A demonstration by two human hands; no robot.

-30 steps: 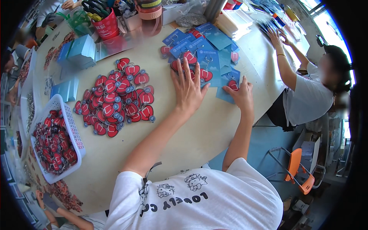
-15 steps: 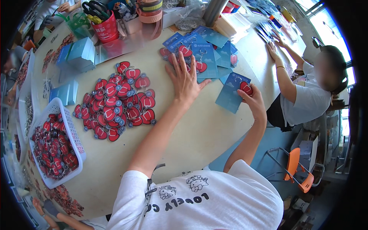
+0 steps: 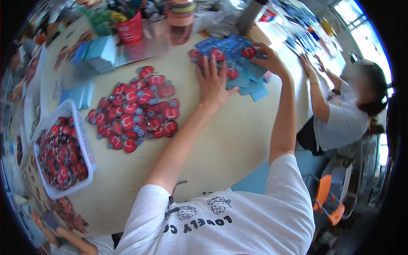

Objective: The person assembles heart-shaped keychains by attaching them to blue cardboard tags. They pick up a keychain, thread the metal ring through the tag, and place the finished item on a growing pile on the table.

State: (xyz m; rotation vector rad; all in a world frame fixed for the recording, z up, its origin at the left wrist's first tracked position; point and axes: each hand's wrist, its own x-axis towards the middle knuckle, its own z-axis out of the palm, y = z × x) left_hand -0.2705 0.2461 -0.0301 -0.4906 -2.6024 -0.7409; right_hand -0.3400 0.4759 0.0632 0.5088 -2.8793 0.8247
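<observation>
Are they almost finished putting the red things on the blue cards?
Not nearly. Some blue cards already carry a red piece. The right hand lays one on that stack; the left hand rests beside it. A big red pile and a full basket remain.

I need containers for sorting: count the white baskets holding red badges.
1: a white basket at the table's left edge, beside the loose pile of red badges. Others could lie beyond the blurred left rim.

Glossy red plastic is seen on the badges (image 3: 136, 108) heaped left of centre. Matt blue paper cards (image 3: 238, 63) are spread at upper centre. The table (image 3: 229, 144) is surfaced in smooth, matt beige; the basket (image 3: 85, 144) at left is white plastic mesh.
</observation>
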